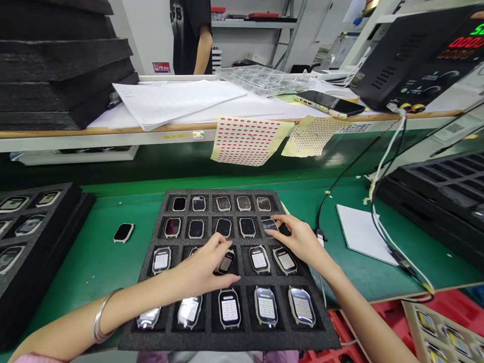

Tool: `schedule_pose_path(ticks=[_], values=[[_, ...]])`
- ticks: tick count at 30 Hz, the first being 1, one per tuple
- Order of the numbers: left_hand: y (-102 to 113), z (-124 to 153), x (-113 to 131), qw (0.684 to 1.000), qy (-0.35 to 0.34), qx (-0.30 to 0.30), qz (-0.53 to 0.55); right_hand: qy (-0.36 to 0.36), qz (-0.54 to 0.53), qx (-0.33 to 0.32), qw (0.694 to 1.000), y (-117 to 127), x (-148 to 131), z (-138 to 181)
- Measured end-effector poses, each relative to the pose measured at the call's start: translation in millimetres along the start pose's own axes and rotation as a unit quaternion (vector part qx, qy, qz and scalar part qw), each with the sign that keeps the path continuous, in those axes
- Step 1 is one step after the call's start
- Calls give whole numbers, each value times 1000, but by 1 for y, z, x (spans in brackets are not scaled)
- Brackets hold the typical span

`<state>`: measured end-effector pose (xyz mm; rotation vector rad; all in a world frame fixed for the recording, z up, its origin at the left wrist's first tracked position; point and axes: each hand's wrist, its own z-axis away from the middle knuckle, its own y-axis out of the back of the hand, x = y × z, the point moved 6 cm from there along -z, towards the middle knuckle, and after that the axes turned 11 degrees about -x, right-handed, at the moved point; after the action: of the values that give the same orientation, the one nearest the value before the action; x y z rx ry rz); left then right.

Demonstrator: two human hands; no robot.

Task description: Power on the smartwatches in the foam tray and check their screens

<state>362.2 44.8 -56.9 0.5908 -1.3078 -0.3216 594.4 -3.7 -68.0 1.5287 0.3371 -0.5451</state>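
A black foam tray (230,342) holds rows of smartwatches without straps. My left hand (209,264) reaches over its middle, thumb and fingers apart around a smartwatch (227,261) in the third row; a firm hold on it does not show. With thumb and fingertips at its edges, my right hand (297,236) grips another smartwatch (269,226) at the right end of the second row. Front-row units such as the smartwatch (229,307) display a light grid; several in the back rows have dark screens. My left forearm covers part of the tray.
One loose smartwatch (124,232) lies left of the tray on the green bench (102,267). More foam trays (41,242) stand at far left. Cables (381,227) and a white pad (363,234) lie right. A shelf (159,132) crosses behind, with a power supply (416,60); a person (191,38) stands beyond.
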Motion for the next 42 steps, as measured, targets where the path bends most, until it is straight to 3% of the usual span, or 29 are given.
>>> schedule_pose_path(ticks=[3, 6, 10, 13, 16, 22, 26, 29, 32, 35, 39, 42], values=[[4, 1, 7, 985, 25, 29, -167, -6, -29, 2, 1000, 0, 2, -1], [34, 6, -6, 945, 69, 118, -298, -12, -62, 11, 998, 2, 1, 2], [91, 24, -66, 917, 150, 249, -272, -24, -126, 33, 991, 2, 3, 7], [106, 35, -109, 926, 178, 268, -197, -31, -207, 46, 977, -3, 7, 8], [97, 42, -121, 936, 175, 256, -167, -41, -286, 64, 955, -6, 5, 11], [68, 75, -105, 933, 172, 280, -145, -90, -395, 61, 912, -12, -2, 38], [56, 105, -82, 895, 173, 318, -261, -127, -420, 39, 898, -12, 0, 57], [47, 105, -66, 869, 210, 243, -378, -109, -403, 53, 907, 0, -2, 56], [44, 96, -60, 860, 248, 168, -412, -86, -433, 69, 895, 12, -10, 44], [52, 93, -63, 889, 248, 184, -337, -64, -480, 65, 873, 17, -28, 28], [67, 98, -73, 951, 208, 199, -113, -7, -550, -25, 835, 10, -67, 7], [80, 95, -65, 959, 139, 234, 81, 28, -578, -79, 812, 4, -92, -8]])
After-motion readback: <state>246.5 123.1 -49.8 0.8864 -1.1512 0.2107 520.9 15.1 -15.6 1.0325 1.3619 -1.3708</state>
